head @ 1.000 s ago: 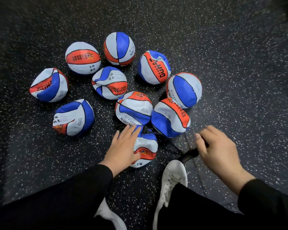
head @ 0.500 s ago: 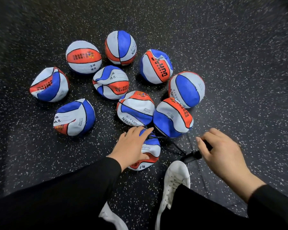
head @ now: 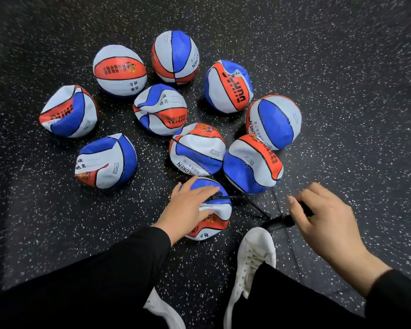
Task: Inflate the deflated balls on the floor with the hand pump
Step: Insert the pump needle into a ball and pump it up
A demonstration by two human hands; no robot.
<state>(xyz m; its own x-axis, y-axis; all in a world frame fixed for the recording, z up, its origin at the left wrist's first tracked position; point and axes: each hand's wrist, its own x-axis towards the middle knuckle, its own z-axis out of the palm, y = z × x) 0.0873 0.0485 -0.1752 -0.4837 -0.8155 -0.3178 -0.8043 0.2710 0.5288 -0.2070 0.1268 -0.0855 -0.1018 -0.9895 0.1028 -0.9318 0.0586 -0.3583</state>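
I see my left hand (head: 192, 205) lying flat on the nearest ball (head: 214, 217), fingers fairly straight and spread over its blue top, pressing it to the speckled floor (head: 342, 91). That ball sits just in front of my white shoe (head: 254, 255), its lower side dented and creased. A thin black hose (head: 244, 202) runs from the ball's top, beside my fingertips, rightward and toward me to the pump (head: 281, 220). The pump's dark barrel lies slanted, its long axis running from near the shoe's toe up and right into my right hand (head: 323, 224), whose fingers curl around its handle. Nine more red, white and blue balls lie clustered beyond, most crumpled; the closest two (head: 197, 148) (head: 252, 162) touch each other.
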